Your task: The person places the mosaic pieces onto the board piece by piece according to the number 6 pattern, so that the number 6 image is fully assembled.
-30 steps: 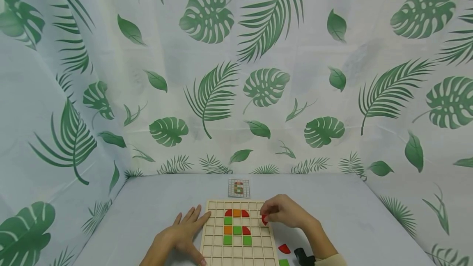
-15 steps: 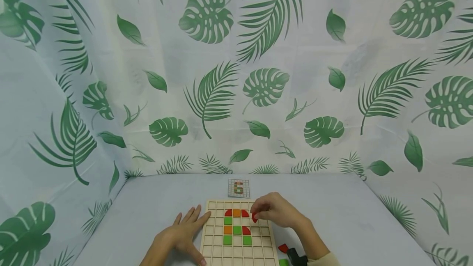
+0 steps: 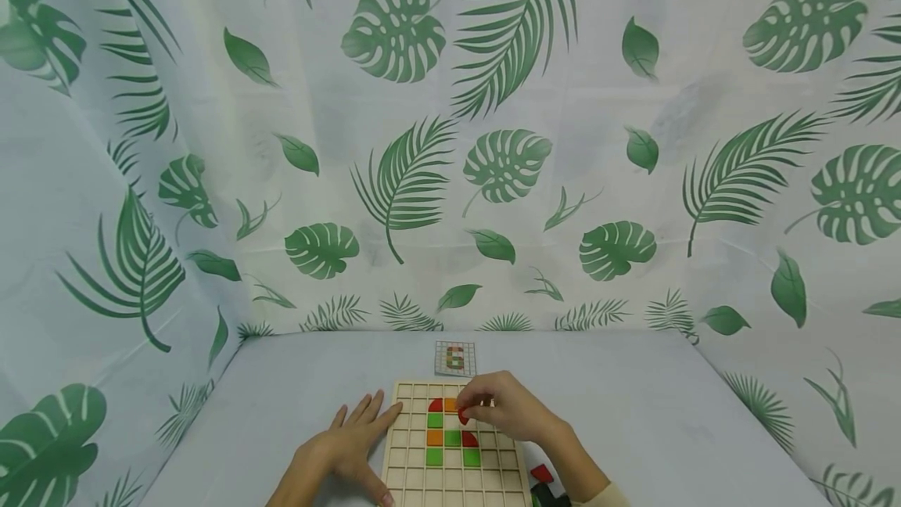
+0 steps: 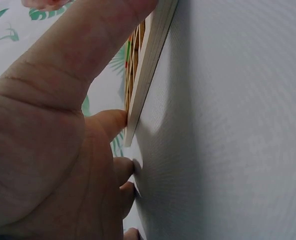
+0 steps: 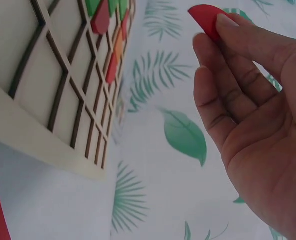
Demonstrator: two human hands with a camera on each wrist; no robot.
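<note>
My right hand [image 3: 503, 405] pinches a red quarter-circle tile [image 5: 206, 19] between thumb and fingers, over the upper middle of the wooden grid board [image 3: 415, 480]. In the right wrist view the tile is apart from the board. Set in the cells are red curved tiles, such as the one at upper left [image 3: 436, 405], orange squares [image 3: 435, 437] and green squares [image 3: 434, 457]. My right hand hides part of the upper right cells. My left hand [image 3: 345, 448] lies spread at the board's left side, its thumb and index finger [image 4: 115, 122] touching the edge.
A small card [image 3: 454, 358] with a gridded, coloured pattern lies behind the board. Right of the board are a loose red tile [image 3: 542, 473] and a green piece partly hidden by a black object [image 3: 551, 496] at my right wrist. A leaf-patterned cloth wall [image 3: 450, 280] stands behind the table.
My right hand has moved left with the red tile, from the board's right edge to above its upper middle. My left hand has stayed in place.
</note>
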